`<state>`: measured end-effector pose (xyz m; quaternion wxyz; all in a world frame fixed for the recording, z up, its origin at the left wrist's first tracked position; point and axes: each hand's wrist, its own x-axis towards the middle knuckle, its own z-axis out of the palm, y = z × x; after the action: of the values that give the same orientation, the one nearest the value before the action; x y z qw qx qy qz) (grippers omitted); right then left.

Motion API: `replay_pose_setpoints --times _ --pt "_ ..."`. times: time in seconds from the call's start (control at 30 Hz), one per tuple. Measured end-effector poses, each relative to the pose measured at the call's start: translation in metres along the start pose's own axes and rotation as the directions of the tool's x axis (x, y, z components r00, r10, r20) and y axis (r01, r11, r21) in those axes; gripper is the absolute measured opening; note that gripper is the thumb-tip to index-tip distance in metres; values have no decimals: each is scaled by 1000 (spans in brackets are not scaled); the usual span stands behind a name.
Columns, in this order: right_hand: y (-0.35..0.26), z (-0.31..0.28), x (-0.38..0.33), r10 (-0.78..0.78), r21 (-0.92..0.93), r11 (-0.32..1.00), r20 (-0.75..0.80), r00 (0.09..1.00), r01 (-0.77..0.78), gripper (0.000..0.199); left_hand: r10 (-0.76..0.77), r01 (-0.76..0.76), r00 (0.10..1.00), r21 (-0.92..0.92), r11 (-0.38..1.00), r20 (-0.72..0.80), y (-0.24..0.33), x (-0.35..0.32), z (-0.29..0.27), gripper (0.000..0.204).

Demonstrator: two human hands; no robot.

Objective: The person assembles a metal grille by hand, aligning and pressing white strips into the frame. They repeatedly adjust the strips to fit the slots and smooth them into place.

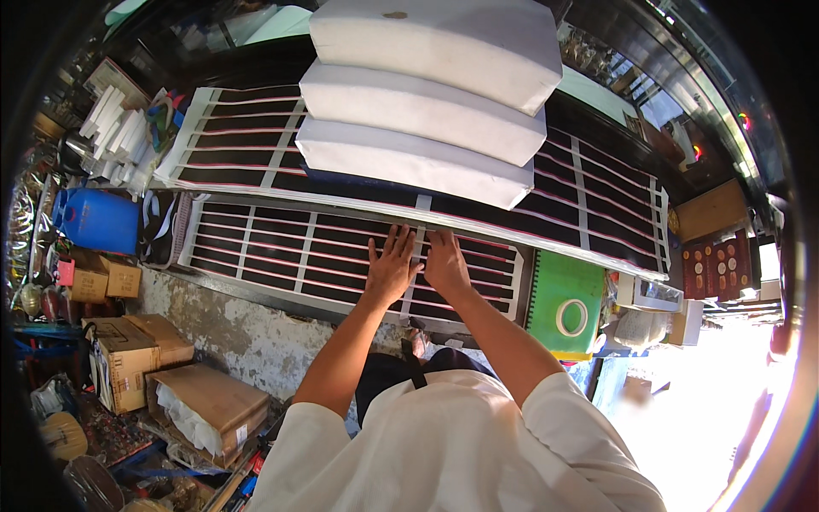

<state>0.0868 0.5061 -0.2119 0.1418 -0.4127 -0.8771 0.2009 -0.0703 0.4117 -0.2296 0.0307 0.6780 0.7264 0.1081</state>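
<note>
A long black sheet (277, 246) with thin white and red lines lies on the lower shelf in front of me, crossed by several pale strips. My left hand (392, 266) rests flat on it with fingers spread, the thumb reaching toward a pale cross strip (409, 294). Just right of that strip, my right hand (446, 264) has its fingers bent and close together, pressed down at the sheet's far edge. Whatever lies under those fingertips is hidden. Behind, on a higher level, a stack of similar striped sheets (230, 141) extends to both sides.
Thick white paper-wrapped blocks (418, 107) are piled on the upper sheets. A green spiral notebook (554, 290) with a tape roll (572, 317) on it is at right. On the left are a blue jerrycan (101, 219) and cardboard boxes (213, 392). A peeling wall (230, 316) stands below the shelf.
</note>
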Motion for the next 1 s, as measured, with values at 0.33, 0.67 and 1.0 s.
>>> replay_pose_setpoints --times 0.33,0.67,1.0 --pt "10 30 60 -22 -40 999 -97 995 18 29 -10 9 1000 -53 999 -4 0 3 -3 80" --pt "20 28 59 -43 32 998 -72 996 45 24 -19 19 1000 -75 997 5 1 0 -3 81" --pt "25 16 53 -52 105 993 -51 997 57 26 -16 17 1000 -60 998 7 1 0 0 79"
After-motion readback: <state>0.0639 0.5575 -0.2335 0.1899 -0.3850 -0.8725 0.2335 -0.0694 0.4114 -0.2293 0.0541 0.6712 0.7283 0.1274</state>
